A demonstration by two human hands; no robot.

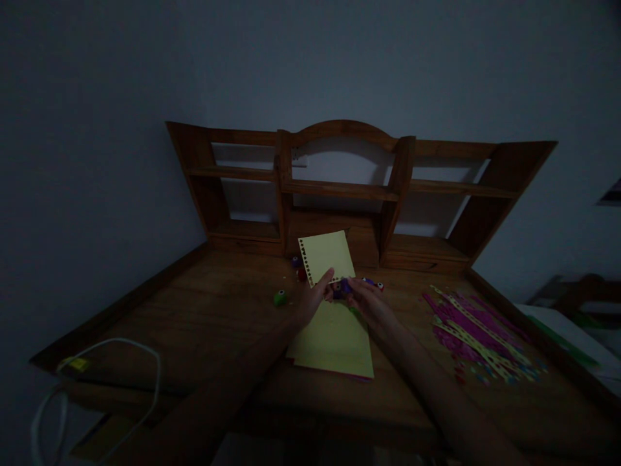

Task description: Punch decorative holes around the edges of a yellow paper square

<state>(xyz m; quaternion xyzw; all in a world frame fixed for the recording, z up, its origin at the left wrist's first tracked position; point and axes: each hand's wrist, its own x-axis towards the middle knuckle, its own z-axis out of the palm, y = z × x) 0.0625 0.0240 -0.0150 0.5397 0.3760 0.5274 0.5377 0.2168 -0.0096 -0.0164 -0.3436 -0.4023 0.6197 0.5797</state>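
Note:
A yellow sheet of paper [327, 255] with small shapes punched along its left and lower edges is raised above the desk. My left hand [316, 294] pinches it at the lower edge, thumb on top. My right hand [367, 299] is closed around a small purple craft punch [345, 285], which is at the sheet's lower right edge. Whether the paper sits inside the punch's slot, I cannot tell. Below my hands lies a stack of yellow paper [334, 343] with a reddish layer under it. A green punch [280, 298] stands left of my left hand.
Further small punches, one purple [295, 261] and one red [301, 274], stand behind my left hand. Punched yellow and pink strips [478, 330] lie piled on the right. A wooden shelf unit [339, 189] closes off the back. A white cable [158, 369] loops at the front left.

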